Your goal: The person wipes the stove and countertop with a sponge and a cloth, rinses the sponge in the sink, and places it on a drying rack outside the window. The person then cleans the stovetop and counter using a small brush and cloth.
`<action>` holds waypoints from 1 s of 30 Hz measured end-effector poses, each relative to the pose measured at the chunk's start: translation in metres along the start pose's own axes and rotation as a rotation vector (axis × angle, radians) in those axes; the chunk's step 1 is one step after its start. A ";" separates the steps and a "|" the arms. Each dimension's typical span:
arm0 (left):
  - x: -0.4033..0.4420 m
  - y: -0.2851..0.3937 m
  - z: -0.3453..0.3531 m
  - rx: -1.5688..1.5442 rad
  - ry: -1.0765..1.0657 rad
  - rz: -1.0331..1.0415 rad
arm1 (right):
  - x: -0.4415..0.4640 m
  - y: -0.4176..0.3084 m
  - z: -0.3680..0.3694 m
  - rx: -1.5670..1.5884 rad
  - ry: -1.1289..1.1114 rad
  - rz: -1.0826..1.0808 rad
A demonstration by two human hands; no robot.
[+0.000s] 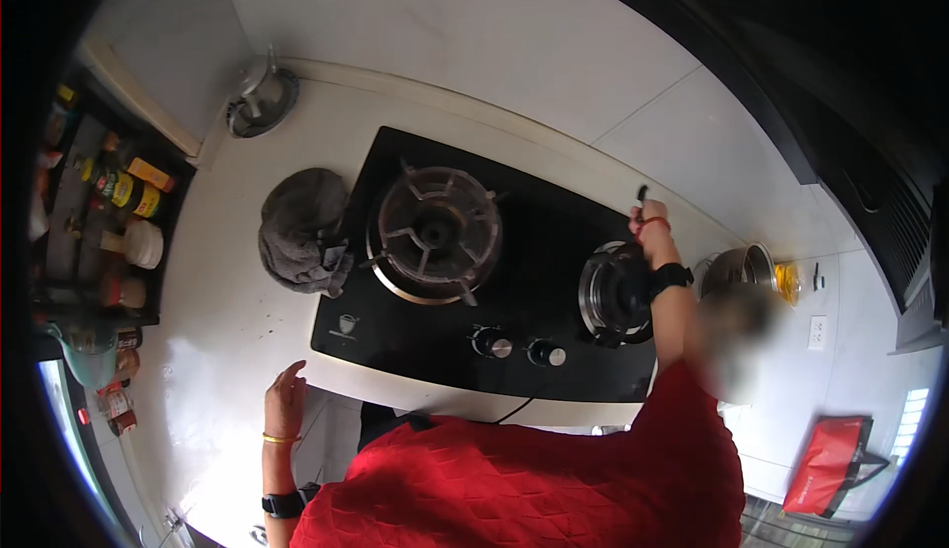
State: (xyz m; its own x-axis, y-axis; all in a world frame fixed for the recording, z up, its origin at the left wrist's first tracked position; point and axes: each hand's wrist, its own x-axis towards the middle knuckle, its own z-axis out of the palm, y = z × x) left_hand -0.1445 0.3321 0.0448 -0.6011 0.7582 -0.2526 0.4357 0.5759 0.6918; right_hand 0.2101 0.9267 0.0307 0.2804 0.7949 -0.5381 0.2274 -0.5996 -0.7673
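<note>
My right hand (pixel 649 218) reaches over the back right of the black gas stove (pixel 539 252), its fingers closed. A short dark end of some object (pixel 643 193) sticks out above the fist; its kind cannot be made out. Under that forearm lies the right burner (pixel 610 296), partly hidden by the arm. Holding nothing, my left hand (pixel 285 402) hangs by the counter's front edge, left of the stove, with its fingers stretched out. The left burner (pixel 435 235) carries a round pan support. Two knobs (pixel 493 341) sit on the stove's front part.
A crumpled grey cloth (pixel 304 232) lies left of the stove. A metal pot lid (pixel 261 98) stands in the back left corner. Bottles and jars (pixel 129 192) fill a shelf at far left. A metal pot (pixel 746 265) stands at right, and a red bag (pixel 828 466) is lower right.
</note>
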 end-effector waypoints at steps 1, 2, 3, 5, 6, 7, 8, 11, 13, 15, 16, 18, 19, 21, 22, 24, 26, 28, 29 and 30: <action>0.000 -0.004 0.002 -0.014 -0.023 -0.024 | 0.024 -0.003 -0.020 0.072 0.108 0.073; 0.000 -0.007 0.004 -0.027 -0.043 -0.054 | 0.046 -0.007 -0.034 0.142 0.210 0.144; 0.000 -0.005 0.005 -0.024 -0.058 -0.065 | 0.066 -0.011 -0.048 0.115 0.205 0.157; -0.001 0.005 0.006 -0.001 -0.076 -0.068 | 0.105 -0.015 -0.067 0.061 0.181 0.190; -0.001 0.009 0.007 0.015 -0.083 -0.070 | 0.122 -0.012 -0.072 0.036 0.165 0.210; -0.002 0.011 0.010 0.015 -0.081 -0.074 | 0.135 -0.006 -0.074 0.015 0.150 0.231; -0.007 0.007 0.011 0.052 -0.098 -0.042 | 0.140 0.005 -0.074 -0.006 0.139 0.255; -0.018 0.000 0.012 0.092 -0.090 0.009 | 0.206 0.025 -0.055 -0.238 0.113 0.181; -0.012 0.014 0.010 0.041 -0.083 -0.034 | 0.211 0.033 -0.020 -0.299 0.065 0.169; -0.005 0.018 0.014 -0.022 -0.074 -0.062 | 0.106 0.037 0.057 -0.280 -0.143 -0.009; -0.002 0.018 0.015 -0.050 -0.076 -0.072 | 0.057 0.039 0.091 -0.258 -0.268 -0.076; 0.012 0.021 0.021 -0.110 -0.043 0.006 | -0.043 0.035 0.157 -0.199 -0.497 -0.161; 0.017 0.026 0.021 -0.130 -0.017 0.058 | -0.086 0.028 0.187 -0.155 -0.574 -0.198; 0.012 0.050 0.000 -0.128 -0.013 0.128 | -0.137 -0.002 0.219 -0.178 -0.601 -0.083; 0.009 0.056 -0.013 -0.129 0.001 0.155 | -0.150 -0.008 0.214 -0.054 -0.640 -0.095; -0.006 0.039 -0.030 -0.177 0.092 0.107 | -0.158 -0.024 0.194 -0.038 -0.599 -0.042; -0.021 0.000 -0.036 -0.198 0.194 0.048 | -0.161 -0.046 0.142 -0.220 -0.810 -0.191; -0.035 -0.009 -0.049 -0.286 0.191 -0.091 | -0.166 -0.057 0.099 -0.005 -0.784 -0.159; -0.036 -0.008 -0.052 -0.296 0.196 -0.109 | -0.165 -0.064 0.078 -0.025 -0.786 -0.289; -0.038 -0.009 -0.054 -0.305 0.192 -0.130 | -0.172 -0.070 0.060 0.039 -0.767 -0.326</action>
State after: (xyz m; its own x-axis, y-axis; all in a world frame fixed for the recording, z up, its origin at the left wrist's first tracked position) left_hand -0.1615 0.2818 0.0850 -0.7657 0.5968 -0.2399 0.1457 0.5242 0.8390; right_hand 0.0898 0.8380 0.1559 -0.5096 0.7793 -0.3647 0.1511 -0.3362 -0.9296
